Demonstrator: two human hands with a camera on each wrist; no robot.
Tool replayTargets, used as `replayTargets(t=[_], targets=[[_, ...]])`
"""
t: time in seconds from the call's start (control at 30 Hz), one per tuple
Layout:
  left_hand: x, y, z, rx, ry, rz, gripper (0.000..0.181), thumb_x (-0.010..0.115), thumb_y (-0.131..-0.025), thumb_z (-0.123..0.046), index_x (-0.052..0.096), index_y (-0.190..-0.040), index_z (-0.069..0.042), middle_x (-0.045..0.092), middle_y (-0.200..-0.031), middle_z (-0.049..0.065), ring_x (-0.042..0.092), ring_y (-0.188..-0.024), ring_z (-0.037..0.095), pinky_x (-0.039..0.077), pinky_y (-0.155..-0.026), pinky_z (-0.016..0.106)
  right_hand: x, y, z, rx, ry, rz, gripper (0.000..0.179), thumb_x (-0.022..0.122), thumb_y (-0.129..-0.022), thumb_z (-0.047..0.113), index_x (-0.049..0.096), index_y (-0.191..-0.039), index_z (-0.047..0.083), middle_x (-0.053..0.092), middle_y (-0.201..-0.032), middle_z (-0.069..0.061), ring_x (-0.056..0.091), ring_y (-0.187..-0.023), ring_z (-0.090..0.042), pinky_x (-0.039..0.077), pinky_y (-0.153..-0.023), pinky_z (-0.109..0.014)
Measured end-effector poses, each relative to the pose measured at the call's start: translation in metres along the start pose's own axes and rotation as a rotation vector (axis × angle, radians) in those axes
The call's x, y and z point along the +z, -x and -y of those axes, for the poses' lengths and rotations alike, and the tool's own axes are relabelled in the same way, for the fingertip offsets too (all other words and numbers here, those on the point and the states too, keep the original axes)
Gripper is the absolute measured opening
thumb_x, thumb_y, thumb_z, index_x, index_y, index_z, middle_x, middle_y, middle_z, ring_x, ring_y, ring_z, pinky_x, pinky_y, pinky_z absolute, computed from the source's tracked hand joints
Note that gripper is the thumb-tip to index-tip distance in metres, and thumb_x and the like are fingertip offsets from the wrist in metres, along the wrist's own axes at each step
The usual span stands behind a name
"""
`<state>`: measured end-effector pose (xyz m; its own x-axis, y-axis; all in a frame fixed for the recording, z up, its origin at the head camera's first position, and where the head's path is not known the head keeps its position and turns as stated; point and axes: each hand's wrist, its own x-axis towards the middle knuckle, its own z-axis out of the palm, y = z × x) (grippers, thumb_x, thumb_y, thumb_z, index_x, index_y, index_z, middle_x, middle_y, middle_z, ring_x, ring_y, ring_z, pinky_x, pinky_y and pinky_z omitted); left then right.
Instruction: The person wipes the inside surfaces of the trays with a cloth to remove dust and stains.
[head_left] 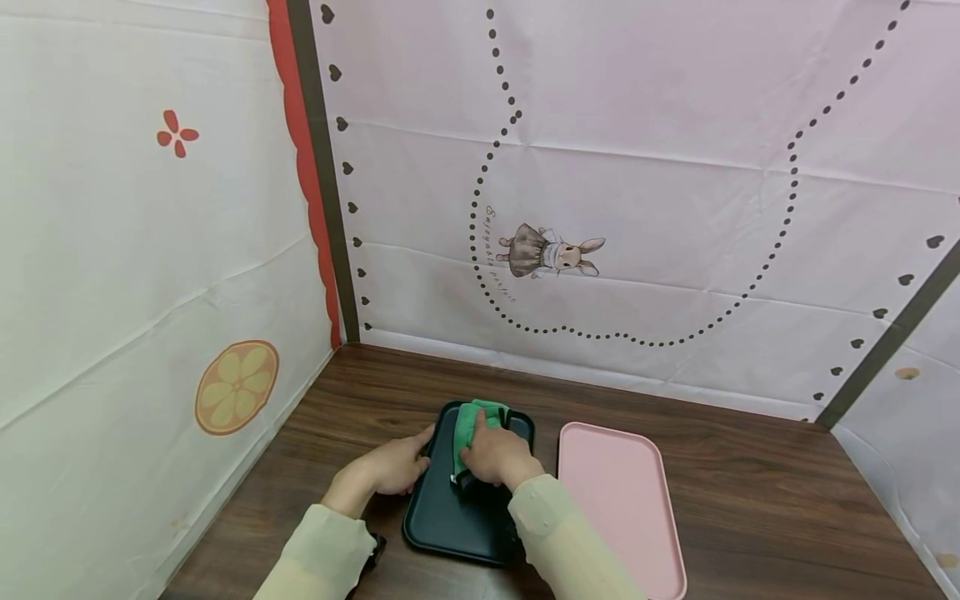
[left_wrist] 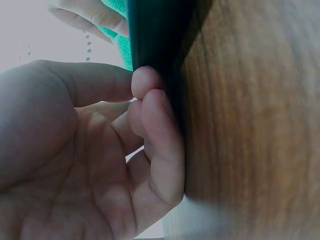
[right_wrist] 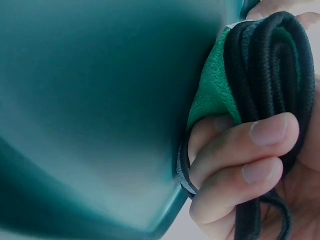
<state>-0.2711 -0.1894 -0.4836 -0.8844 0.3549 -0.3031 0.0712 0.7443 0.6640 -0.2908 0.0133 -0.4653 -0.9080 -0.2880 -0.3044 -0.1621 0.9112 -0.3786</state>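
Observation:
On the table lies a dark green tray [head_left: 442, 521] with a raised rim. My left hand [head_left: 397, 465] is at its left edge; in the left wrist view the thumb and curled fingers [left_wrist: 162, 125] come together at the rim, pinching it. My right hand [head_left: 498, 454] grips a folded green cloth [head_left: 465, 429] with dark edging and holds it against the far part of the tray. In the right wrist view, curled fingers [right_wrist: 240, 170] wrap round the cloth's folded layers, and a dark loop hangs below them.
A pink tray [head_left: 615, 492] lies just right of the dark one on the brown wooden table [head_left: 750, 500]. Printed white fabric walls [head_left: 637, 208] stand along the table's back and sides. A small black object [head_left: 375, 550] shows beside the left sleeve.

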Motion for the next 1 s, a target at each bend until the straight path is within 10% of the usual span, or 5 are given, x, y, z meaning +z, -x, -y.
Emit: replayTargets(t=[1.0], targets=[[0.003,0.004,-0.005,-0.027,0.038,-0.049,0.062,0.05,-0.108,-0.01,0.027,-0.165,-0.009,0.061,-0.068,0.007,0.055,-0.057,0.019,0.044,-0.055,0.032,0.004,-0.008,0.012,0.01,0.032,0.014,0.08,0.054,-0.107,0.043,0.013,-0.168,0.01,0.062,-0.057,-0.005,0.058,-0.048,-0.018,0.042,-0.048,-0.033]])
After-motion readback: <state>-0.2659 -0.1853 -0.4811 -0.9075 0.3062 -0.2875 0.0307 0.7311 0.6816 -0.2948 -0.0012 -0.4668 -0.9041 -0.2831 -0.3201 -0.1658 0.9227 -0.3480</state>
